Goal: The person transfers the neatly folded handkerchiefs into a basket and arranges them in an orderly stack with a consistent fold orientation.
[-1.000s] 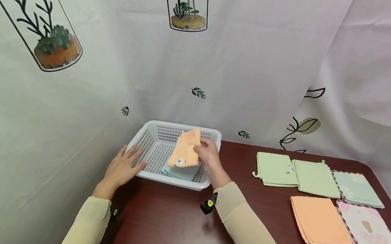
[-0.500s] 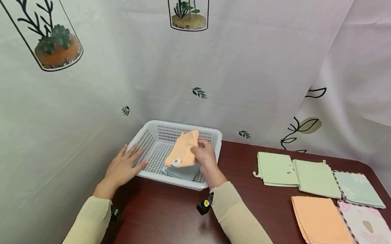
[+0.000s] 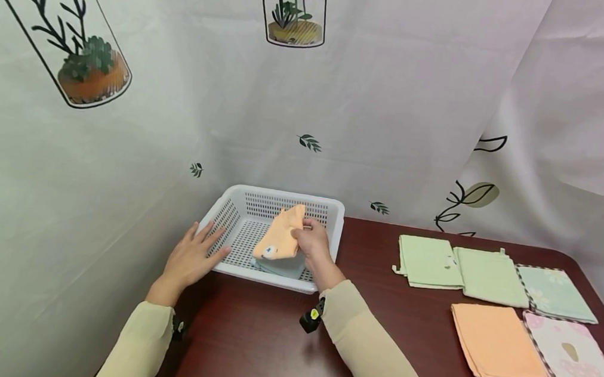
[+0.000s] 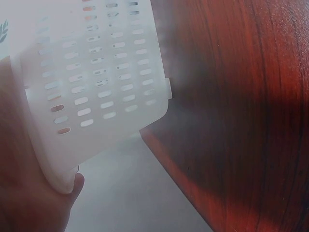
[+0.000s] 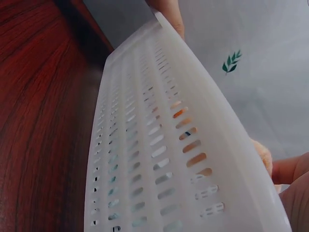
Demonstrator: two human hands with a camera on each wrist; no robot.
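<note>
In the head view my right hand (image 3: 312, 243) pinches a folded orange towel (image 3: 283, 235) with a small printed face at its lower corner. The towel hangs tilted inside the white slotted plastic basket (image 3: 267, 279). Beneath it lies a folded pale blue towel (image 3: 283, 266), partly covered. My left hand (image 3: 190, 258) rests on the basket's left rim with its fingers spread. The left wrist view shows the basket's slotted wall (image 4: 106, 92) beside that hand. Through the slots in the right wrist view, bits of orange and blue cloth show.
On the dark red table (image 3: 256, 340), right of the basket, lie two green towels (image 3: 429, 262), a mint flowered towel (image 3: 554, 292), another orange towel (image 3: 499, 343) and a pink-and-white towel (image 3: 573, 355). A printed curtain (image 3: 396, 101) stands behind the basket and along the left.
My right hand has moved slightly left and down with the orange towel, bringing it closer to the pale blue one. The left hand stays on the rim.
</note>
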